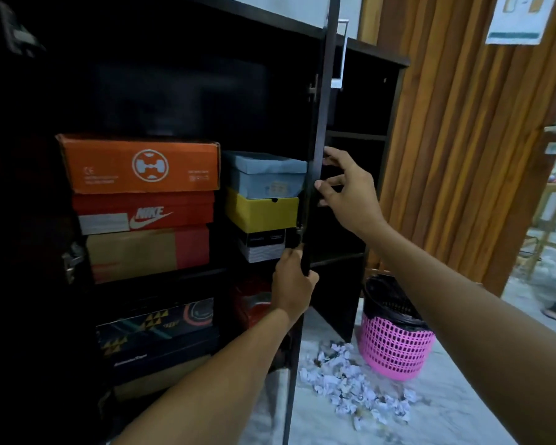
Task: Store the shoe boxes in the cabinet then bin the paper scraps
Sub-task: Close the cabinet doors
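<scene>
Shoe boxes point(142, 200) sit stacked on the cabinet point(360, 136) shelves, so storing looks done; my left hand point(292, 281) grips the door point(318, 175) edge, my right hand point(350, 191) rests open-fingered against it, while paper scraps point(353, 383) litter the floor beside the pink bin point(395, 342).

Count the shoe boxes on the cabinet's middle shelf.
6. Left stack: orange box, red Nike box, brown-and-red box. Right stack: blue box, yellow box, black-and-white box. More may sit hidden behind them.
</scene>
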